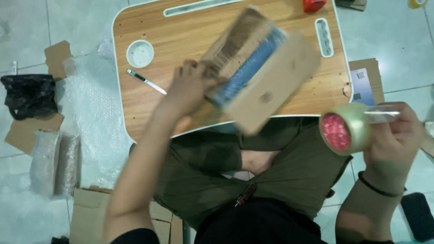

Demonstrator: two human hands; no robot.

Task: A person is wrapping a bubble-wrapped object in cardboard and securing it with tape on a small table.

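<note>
1. The left hand (192,88) is closed around one end of a cardboard parcel (260,68), fingers wrapped over its near edge. The parcel is held clear above the lap table (181,31), tilted, and blurred with motion.
2. The parcel is brown cardboard folded about a blue item, which shows as a strip along the open side. Its far end points toward the upper right of the view.
3. The right hand (393,131) is closed on a roll of clear tape (346,129) with a red core, held off the table's right side, above the person's knee. A short length of tape is pulled out from the roll and pinched at the fingertips.
4. A dark band (377,187) sits on the right wrist.
5. On the wooden table top lie a white round cup holder (140,53) and a green and white pen (146,81), both left of the parcel and apart from it. A red object (313,4) stands at the far edge.
6. On the floor to the left are bubble wrap (92,117), two wrapped bundles (55,162), a black bag (28,95) and flat cardboard pieces (56,56).
7. The person sits cross-legged in olive trousers (289,176).
</note>
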